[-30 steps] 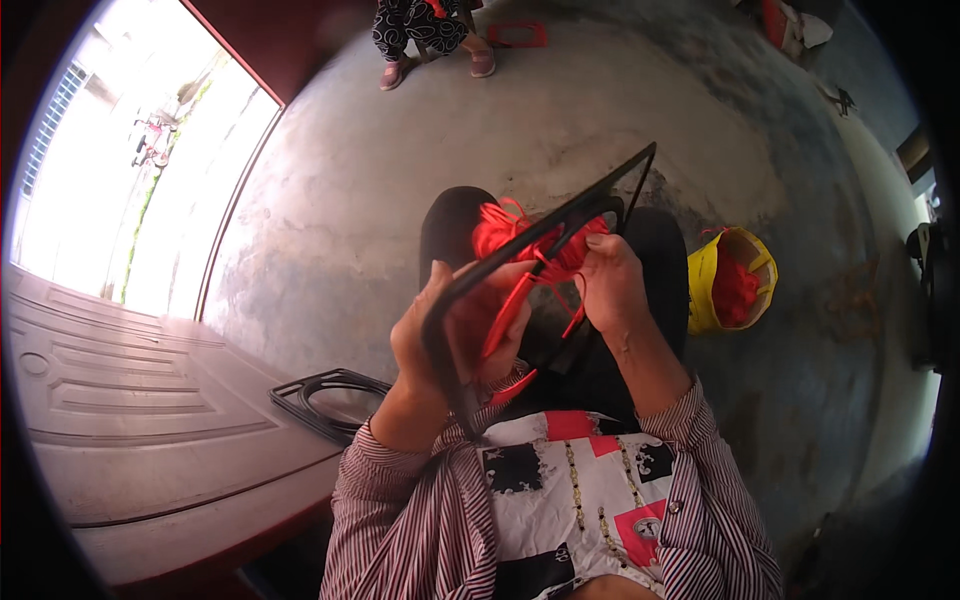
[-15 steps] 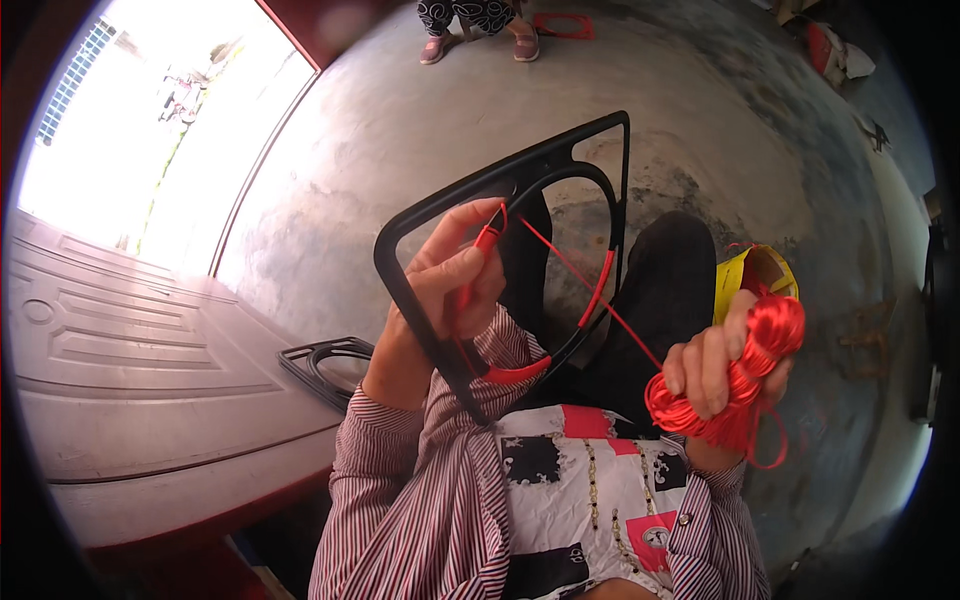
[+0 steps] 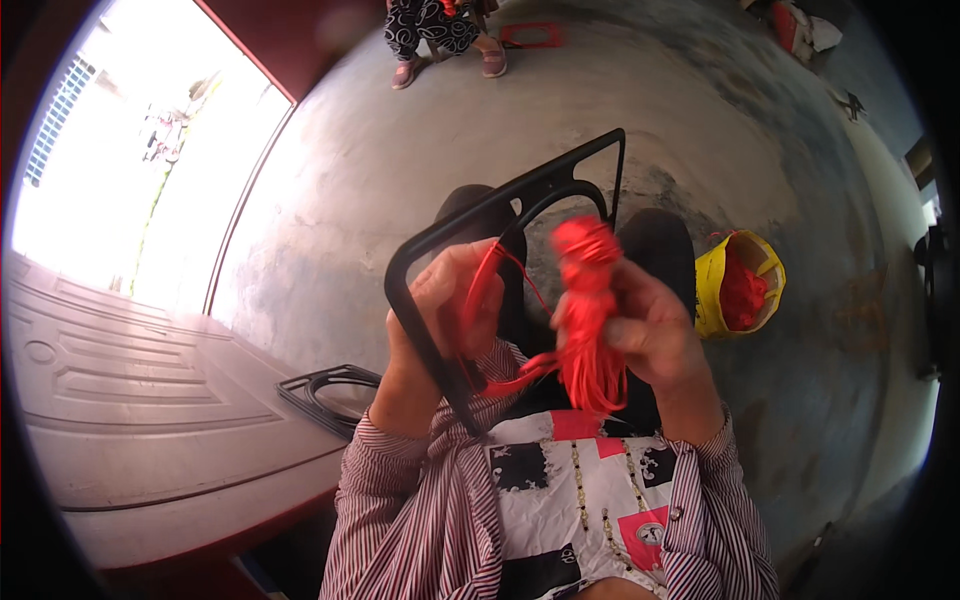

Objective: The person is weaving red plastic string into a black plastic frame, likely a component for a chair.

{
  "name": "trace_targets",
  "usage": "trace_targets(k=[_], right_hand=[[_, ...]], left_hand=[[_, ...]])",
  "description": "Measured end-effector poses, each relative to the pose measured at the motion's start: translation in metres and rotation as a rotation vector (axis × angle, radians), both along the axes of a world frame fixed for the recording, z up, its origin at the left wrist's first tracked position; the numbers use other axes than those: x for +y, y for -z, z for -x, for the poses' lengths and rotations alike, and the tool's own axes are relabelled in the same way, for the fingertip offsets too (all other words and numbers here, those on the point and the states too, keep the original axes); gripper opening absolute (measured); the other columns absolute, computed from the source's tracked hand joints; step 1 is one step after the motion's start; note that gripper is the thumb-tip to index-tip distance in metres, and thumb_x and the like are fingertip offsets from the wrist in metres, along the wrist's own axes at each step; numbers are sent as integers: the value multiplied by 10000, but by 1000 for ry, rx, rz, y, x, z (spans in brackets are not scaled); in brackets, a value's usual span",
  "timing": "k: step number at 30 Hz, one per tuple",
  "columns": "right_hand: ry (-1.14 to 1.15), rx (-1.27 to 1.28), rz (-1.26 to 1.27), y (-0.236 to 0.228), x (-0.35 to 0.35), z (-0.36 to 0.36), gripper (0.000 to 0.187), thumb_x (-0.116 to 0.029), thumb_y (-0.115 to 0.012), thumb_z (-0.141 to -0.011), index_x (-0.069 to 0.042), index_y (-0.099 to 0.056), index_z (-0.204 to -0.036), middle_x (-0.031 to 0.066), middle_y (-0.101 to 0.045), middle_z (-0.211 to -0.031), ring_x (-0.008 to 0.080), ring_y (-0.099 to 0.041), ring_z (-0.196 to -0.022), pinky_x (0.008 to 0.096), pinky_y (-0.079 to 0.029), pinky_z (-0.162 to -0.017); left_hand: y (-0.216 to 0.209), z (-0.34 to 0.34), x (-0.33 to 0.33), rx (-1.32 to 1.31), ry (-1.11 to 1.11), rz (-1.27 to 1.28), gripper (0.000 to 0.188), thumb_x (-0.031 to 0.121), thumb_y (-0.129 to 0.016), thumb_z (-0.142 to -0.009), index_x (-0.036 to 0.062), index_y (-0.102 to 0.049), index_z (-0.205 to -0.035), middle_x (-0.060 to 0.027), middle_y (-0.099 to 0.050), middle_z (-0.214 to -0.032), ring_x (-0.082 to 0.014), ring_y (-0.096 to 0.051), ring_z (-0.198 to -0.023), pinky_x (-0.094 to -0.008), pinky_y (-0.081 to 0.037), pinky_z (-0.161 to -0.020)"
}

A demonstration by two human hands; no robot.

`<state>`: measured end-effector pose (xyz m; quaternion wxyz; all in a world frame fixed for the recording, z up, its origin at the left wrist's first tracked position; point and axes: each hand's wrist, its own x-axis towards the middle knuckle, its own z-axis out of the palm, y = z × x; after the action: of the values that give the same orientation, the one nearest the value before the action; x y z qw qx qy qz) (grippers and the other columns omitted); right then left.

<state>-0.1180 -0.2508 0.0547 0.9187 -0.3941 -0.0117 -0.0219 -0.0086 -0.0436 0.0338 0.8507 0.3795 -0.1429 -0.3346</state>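
You can read no words or numbers here. Low on your shirt [image 3: 540,512], a black patch [image 3: 530,580] bears a pale mark [image 3: 568,553], too small to read; a red patch [image 3: 630,525] at its right bears a round emblem [image 3: 651,534].

left hand [image 3: 455,295]: holds black frame [image 3: 548,180] | right hand [image 3: 655,325]: grips red cord bundle [image 3: 592,350] | yellow bag [image 3: 709,292]: on floor [image 3: 330,190]

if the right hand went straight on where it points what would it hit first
Past the red cord bundle it holds, the right hand would probably meet the black frame; depth is unclear.
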Motion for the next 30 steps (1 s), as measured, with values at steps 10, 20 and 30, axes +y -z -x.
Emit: trace_targets(k=[10,20,30], right_hand=[[6,-242,284,41,-18,-36,292,-210,-616,-925,11,-628,-1116,82,-670,-1001,136,-617,-990,307,-447,-935],[-114,7,-423,57,-5,-47,314,-230,-644,-899,-3,-629,-1116,112,-654,-1110,222,-586,-1118,424,-432,-1025],[95,-352,-243,33,-25,-21,483,-406,-540,-903,4,-511,-1156,133,-614,-956,257,-608,-890,423,-428,-937]], left_hand=[[-16,20,-28,44,15,-100,443,217,-611,-911,-62,-545,-1248,-141,-644,-1087,-214,-651,-978,-321,-530,-850],[-30,41,-42,414,-25,-27,557,417,-328,-1032,-49,-504,-1281,-179,-615,-965,-197,-563,-686,-290,-469,-609],[1,-1,-8,-27,94,57,371,310,-463,-1005,25,-543,-1230,-113,-508,-703,-109,-415,-381,-236,-350,-294]])
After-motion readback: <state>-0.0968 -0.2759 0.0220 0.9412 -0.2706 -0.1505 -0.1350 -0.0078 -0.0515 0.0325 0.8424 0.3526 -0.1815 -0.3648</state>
